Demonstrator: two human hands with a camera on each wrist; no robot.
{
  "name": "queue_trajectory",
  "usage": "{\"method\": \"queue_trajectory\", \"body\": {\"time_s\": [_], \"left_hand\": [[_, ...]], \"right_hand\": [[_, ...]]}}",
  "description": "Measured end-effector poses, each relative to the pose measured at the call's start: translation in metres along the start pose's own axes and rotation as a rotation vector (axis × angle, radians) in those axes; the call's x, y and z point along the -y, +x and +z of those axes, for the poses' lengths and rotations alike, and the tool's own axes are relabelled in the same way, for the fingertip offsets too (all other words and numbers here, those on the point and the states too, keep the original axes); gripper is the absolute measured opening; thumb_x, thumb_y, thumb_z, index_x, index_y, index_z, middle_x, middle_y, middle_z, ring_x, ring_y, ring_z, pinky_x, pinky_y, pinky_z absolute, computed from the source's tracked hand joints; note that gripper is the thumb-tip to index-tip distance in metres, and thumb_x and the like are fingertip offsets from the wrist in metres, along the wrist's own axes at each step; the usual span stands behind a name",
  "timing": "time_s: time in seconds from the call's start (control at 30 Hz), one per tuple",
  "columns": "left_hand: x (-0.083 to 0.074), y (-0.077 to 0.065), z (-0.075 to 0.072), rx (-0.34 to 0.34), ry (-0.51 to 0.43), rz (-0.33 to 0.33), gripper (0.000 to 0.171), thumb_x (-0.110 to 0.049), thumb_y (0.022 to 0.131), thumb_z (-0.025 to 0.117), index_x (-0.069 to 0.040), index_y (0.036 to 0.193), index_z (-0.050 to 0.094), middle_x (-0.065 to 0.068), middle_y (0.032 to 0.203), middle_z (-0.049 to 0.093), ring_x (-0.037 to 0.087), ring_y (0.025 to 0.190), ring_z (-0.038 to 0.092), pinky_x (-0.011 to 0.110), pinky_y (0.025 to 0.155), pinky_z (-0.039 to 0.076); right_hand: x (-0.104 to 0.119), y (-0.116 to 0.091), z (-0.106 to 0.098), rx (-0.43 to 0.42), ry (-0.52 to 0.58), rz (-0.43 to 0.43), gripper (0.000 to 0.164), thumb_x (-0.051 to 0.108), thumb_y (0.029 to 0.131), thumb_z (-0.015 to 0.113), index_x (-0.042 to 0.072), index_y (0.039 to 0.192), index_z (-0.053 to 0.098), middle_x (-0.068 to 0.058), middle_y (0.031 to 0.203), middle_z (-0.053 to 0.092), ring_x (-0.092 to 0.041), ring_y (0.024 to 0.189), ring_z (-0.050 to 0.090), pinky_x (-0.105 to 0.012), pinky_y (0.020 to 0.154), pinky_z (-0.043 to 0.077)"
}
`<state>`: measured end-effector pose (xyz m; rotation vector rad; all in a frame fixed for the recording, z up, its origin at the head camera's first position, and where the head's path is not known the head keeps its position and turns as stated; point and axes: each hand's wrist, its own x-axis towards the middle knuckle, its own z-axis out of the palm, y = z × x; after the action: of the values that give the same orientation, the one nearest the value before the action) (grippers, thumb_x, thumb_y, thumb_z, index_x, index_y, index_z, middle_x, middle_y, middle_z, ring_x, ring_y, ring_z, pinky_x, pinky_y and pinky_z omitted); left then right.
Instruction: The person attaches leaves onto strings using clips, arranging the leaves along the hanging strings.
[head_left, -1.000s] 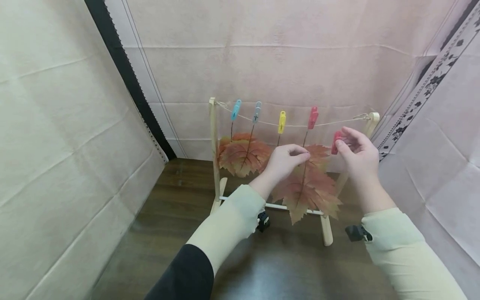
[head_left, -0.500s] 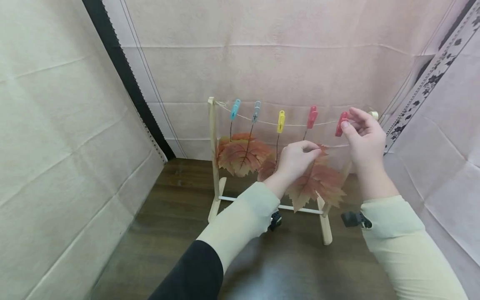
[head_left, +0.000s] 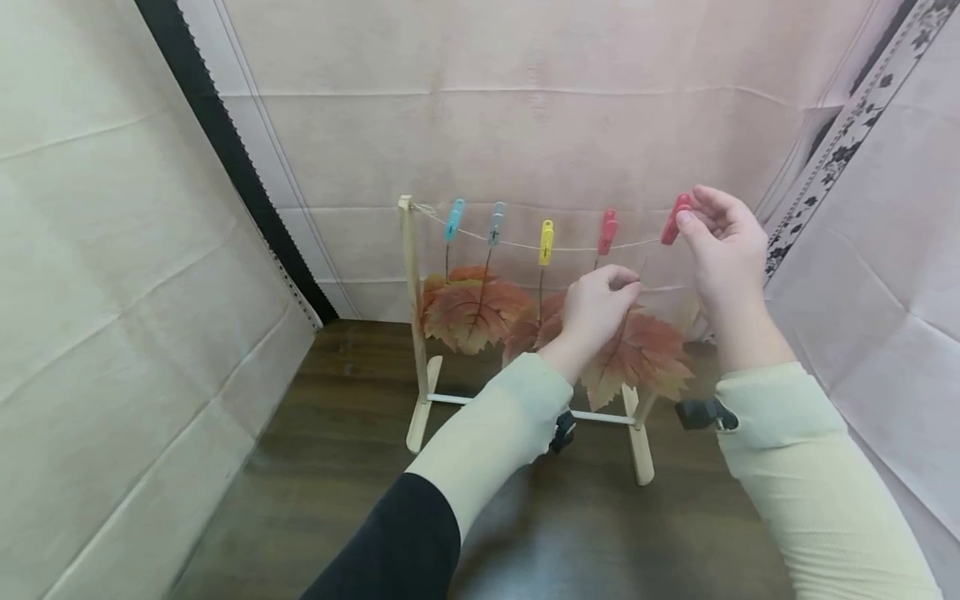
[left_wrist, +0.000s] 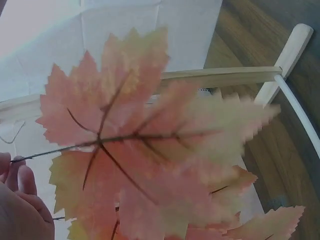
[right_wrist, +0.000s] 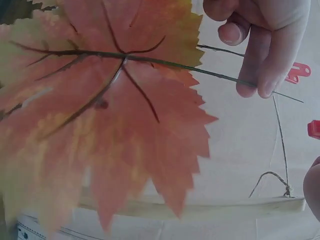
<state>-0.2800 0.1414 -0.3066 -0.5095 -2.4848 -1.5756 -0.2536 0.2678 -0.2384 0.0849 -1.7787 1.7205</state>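
Note:
My left hand (head_left: 596,307) pinches the thin stem of an orange-red artificial maple leaf (head_left: 637,350), which spreads below the fingers. In the left wrist view the leaf (left_wrist: 145,135) fills the middle. The stem's tip sticks out past the fingertips in the right wrist view, where the left hand (right_wrist: 270,40) shows at top right. Between thumb and fingers my right hand (head_left: 731,254) holds a red clothespin (head_left: 675,221), its lower end at the string (head_left: 573,248). Whether the clothespin grips the string cannot be told. The stem is apart from this clothespin.
A wooden frame (head_left: 414,283) with a white crossbar (head_left: 450,399) carries the string. On it sit a blue clothespin (head_left: 454,221), a grey one (head_left: 497,223), a yellow one (head_left: 546,242) and another red clothespin (head_left: 607,232). Maple leaves (head_left: 480,312) hang from them. Pale cloth walls surround the table.
My right hand has lifted the red clothespin from below the string up to it. The left hand has moved slightly up and right with the leaf. The view has shifted a little.

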Motion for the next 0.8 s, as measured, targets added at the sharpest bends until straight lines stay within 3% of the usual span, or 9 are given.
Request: {"method": "queue_trajectory", "body": {"time_s": [0.17,0.57,0.8], "left_hand": [[-0.006,0.004,0.003,-0.023,0.144,-0.006,0.017,-0.036,0.091,0.06,-0.028,0.102,0.07,-0.019,0.095,0.067,0.001,0.086,0.061,0.024,0.07,0.044],[-0.016,0.013,0.012,-0.08,0.285,-0.006,0.018,-0.037,0.093,0.057,-0.033,0.104,0.07,-0.019,0.099,0.068,0.006,0.091,0.063,0.025,0.069,0.044],[-0.022,0.015,0.017,-0.079,0.302,-0.034,0.021,-0.037,0.094,0.054,-0.034,0.108,0.069,-0.02,0.104,0.067,0.008,0.096,0.062,0.028,0.07,0.046]], "right_hand": [[0.004,0.004,0.0,0.065,-0.166,0.032,0.041,0.012,0.091,0.061,0.009,0.13,0.052,-0.004,0.122,0.057,-0.011,0.102,0.056,-0.018,0.087,0.039],[0.009,0.01,0.006,0.127,-0.28,0.11,0.037,0.014,0.095,0.056,0.013,0.131,0.054,0.0,0.11,0.06,-0.006,0.085,0.058,-0.03,0.093,0.034],[0.011,0.011,0.006,0.127,-0.282,0.148,0.036,0.011,0.095,0.054,0.013,0.13,0.055,-0.006,0.117,0.059,-0.008,0.088,0.059,-0.034,0.098,0.034]]}}
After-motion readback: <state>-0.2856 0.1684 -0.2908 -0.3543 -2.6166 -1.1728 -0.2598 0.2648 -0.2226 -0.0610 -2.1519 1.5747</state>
